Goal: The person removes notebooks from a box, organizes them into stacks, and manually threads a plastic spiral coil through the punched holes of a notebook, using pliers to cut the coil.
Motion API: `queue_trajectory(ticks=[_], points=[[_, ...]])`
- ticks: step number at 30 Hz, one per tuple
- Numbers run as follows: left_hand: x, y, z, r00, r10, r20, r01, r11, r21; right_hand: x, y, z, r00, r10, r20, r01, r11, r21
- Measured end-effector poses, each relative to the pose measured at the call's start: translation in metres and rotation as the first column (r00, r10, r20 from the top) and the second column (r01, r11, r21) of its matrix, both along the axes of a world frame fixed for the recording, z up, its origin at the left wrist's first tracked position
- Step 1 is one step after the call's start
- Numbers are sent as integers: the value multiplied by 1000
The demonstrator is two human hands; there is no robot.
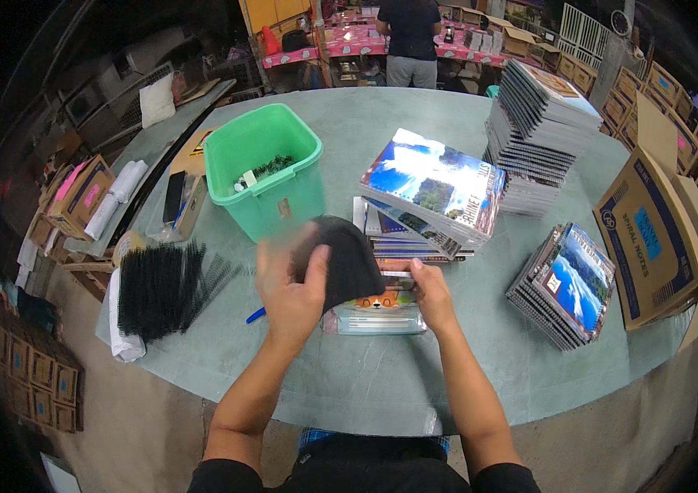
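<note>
My left hand [287,283] is closed on a black flat piece with rounded corners [351,261], the thumb lying across its face. The fingertips of that hand are smeared by motion. Just to the right, my right hand [434,297] is in a pinch at a small pale strip [396,266], whose kind I cannot make out. Below both hands lies a notebook with a cartoon animal cover and a light blue lower band [378,320], partly hidden by the black piece. A blue pen [256,315] shows beside my left wrist.
A green bin [267,197] holds black coils. More black spiral coils [164,287] lie on the left. Spiral notebooks are piled behind my hands [435,185], in a tall stack [538,131] and at right [571,283]. An open carton [653,238] stands far right. A person [411,37] stands beyond the table.
</note>
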State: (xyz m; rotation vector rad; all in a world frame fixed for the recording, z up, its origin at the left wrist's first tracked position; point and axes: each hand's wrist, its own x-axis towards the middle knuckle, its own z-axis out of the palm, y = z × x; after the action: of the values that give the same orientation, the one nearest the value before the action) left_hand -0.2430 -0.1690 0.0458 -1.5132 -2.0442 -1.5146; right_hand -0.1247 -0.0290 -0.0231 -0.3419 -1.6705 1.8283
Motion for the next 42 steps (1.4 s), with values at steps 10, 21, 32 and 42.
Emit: queue_trajectory(ticks=[10, 21, 32, 42], points=[[18, 2, -28, 984, -148, -97, 130, 977, -171, -2, 7, -10, 1000, -6, 24, 3, 990, 140], [16, 3, -17, 906, -139, -399, 89, 986, -141, 2, 1, 13, 980, 164, -112, -172, 983, -64], [-9, 16, 0, 915, -247, -319, 112, 915, -388, 5, -7, -8, 995, -81, -54, 81, 997, 2], [9, 48, -21, 902, -368, -225, 309, 915, -260, 4, -7, -24, 976, -209, 61, 192, 959, 206]])
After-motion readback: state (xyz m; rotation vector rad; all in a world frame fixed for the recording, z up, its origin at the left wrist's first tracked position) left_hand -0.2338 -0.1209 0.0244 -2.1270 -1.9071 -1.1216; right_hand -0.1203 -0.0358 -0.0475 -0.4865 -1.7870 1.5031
